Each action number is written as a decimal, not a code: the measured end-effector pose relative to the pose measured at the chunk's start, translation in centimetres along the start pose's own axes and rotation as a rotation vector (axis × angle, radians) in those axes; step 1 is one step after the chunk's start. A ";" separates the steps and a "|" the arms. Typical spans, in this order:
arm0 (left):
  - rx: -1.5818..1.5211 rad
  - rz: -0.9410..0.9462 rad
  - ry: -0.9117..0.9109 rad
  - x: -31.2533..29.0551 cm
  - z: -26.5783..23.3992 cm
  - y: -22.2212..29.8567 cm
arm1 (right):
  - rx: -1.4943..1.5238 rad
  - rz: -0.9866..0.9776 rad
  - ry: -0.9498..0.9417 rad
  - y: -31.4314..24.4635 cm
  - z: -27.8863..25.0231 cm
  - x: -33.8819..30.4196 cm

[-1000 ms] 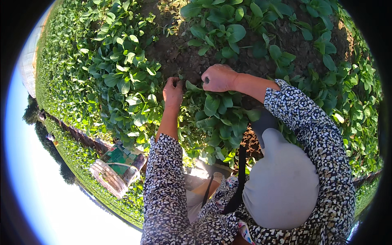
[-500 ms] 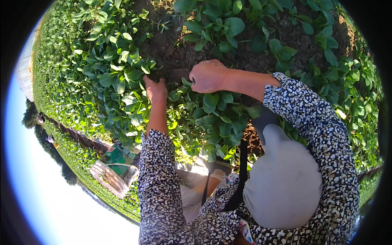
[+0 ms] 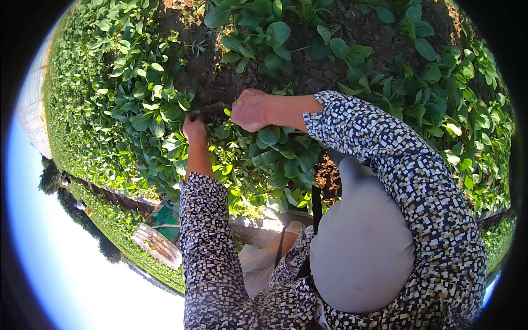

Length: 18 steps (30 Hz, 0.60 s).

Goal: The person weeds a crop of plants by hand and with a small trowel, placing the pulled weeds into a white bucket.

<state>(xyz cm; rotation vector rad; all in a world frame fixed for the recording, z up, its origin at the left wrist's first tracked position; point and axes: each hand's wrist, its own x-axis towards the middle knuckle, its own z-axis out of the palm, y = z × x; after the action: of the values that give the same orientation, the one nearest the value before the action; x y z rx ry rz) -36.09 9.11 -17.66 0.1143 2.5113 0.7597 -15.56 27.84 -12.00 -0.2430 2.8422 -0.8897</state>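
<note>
My left hand is at the edge of a thick stand of leafy greens, its fingers curled in among the leaves. What they grip, if anything, is hidden. To its right, my right hand is closed in a fist, knuckles up, low over dark soil. A dull brownish strip shows between the two hands; I cannot tell whether it is a tool or soil. Broad-leaved greens grow just below the right fist. Both forearms wear black-and-white patterned sleeves.
More leafy plants stand in the soil beyond my hands. A pale basket with something green beside it lies at the lower left. My grey-covered bent knee fills the lower right. Dense greens grow on the right.
Both hands appear a little further left in view, the right one more so and nearer the left. The left hand's fingers have drawn together from a spread reach. The whole view has also shifted.
</note>
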 end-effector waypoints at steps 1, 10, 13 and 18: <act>-0.044 0.006 -0.010 -0.4 0.5 0.1 | -0.020 0.036 -0.050 0.7 -0.1 -0.6; -0.249 -0.096 -0.009 -1.6 1.8 1.8 | 0.275 0.216 -0.088 -1.2 -1.3 0.8; -0.218 -0.122 -0.001 -1.6 1.0 1.9 | 0.279 0.205 -0.056 -0.8 -0.1 1.2; -0.432 -0.107 -0.174 -3.5 1.6 2.6 | 0.213 0.214 -0.093 1.2 -0.1 -0.7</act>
<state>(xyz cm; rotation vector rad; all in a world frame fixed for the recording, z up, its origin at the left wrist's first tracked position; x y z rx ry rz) -32.39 11.31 -15.83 -0.0996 2.1198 1.1708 -15.05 28.99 -12.48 0.0444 2.6006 -1.0911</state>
